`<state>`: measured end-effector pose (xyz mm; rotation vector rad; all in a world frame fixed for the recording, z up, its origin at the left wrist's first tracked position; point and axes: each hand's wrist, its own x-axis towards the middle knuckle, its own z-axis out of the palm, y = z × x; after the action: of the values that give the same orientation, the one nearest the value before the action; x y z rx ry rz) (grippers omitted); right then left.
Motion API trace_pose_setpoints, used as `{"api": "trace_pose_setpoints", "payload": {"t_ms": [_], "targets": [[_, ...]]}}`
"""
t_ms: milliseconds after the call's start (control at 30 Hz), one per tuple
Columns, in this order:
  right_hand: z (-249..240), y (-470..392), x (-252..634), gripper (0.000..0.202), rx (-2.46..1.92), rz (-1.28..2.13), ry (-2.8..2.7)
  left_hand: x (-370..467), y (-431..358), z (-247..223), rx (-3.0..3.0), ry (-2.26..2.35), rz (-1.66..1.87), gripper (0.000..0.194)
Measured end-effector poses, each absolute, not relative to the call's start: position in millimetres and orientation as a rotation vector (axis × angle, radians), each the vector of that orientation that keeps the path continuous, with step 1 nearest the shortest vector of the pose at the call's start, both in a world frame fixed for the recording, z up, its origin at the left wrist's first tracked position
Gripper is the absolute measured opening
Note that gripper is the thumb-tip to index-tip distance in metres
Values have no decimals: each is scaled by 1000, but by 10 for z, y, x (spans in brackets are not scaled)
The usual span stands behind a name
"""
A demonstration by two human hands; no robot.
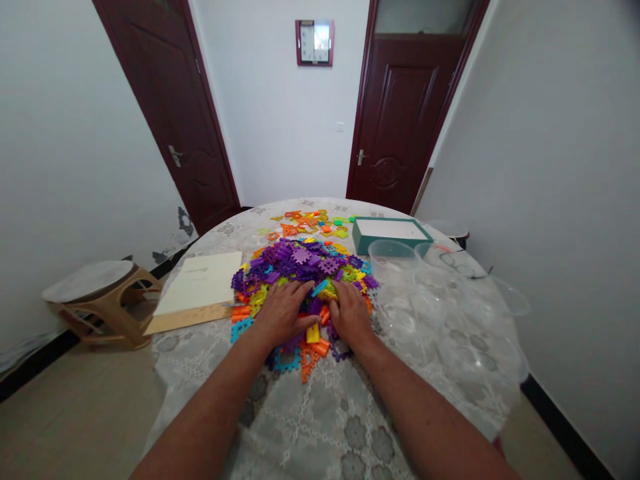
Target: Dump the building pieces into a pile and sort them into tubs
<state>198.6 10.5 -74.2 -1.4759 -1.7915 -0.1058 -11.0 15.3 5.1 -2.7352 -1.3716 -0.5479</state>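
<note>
A heap of plastic building pieces (300, 257) in purple, orange, yellow, green and blue lies in the middle of the table. On the heap's near left side rests my left hand (284, 308), its fingers stretched over the pieces and the thumb pointing right. My right hand (350, 310) lies on the near right side, fingers spread among the pieces. Between the hands sit a yellow piece (313, 333) and several purple and orange ones. An orange triangular piece (307, 360) lies at the heap's near edge. Some fingertips are partly hidden among the pieces.
Several clear plastic bowls (395, 261) stand on the right of the patterned tablecloth (300, 427). Behind them is a green box (390, 230). A paper sheet (200, 280) and a wooden ruler (193, 318) lie left. More loose pieces (305, 220) are scattered at the back. A stool (100, 300) stands left.
</note>
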Motion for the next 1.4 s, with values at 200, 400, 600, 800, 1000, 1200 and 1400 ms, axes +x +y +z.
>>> {"api": "trace_pose_setpoints", "payload": {"t_ms": [200,400,600,800,1000,1200,1400], "targets": [[-735,139,1994,49,-1479,-65,-1789,-126,117,130,-2570,-1349,-752,39],[-654,74,1965,58,-1437,-95,-1786,-69,60,89,-2533,-1316,-816,25],[-557,-29,1943,61,-1464,-117,-1787,-31,75,56,-2501,-1317,-897,22],[-25,-417,1935,49,-1338,-5,-1792,-43,97,-21,-2556,-1265,-969,21],[1087,-379,2678,35,-1464,-118,-1914,-78,43,-59,-2587,-1262,-1036,19],[1141,902,3882,35,-2109,-434,-2016,-91,47,-104,-2596,-1224,-1052,14],[772,1527,4383,35,-2277,-412,-2100,-130,94,-129,-2560,-1218,-1083,12]]}}
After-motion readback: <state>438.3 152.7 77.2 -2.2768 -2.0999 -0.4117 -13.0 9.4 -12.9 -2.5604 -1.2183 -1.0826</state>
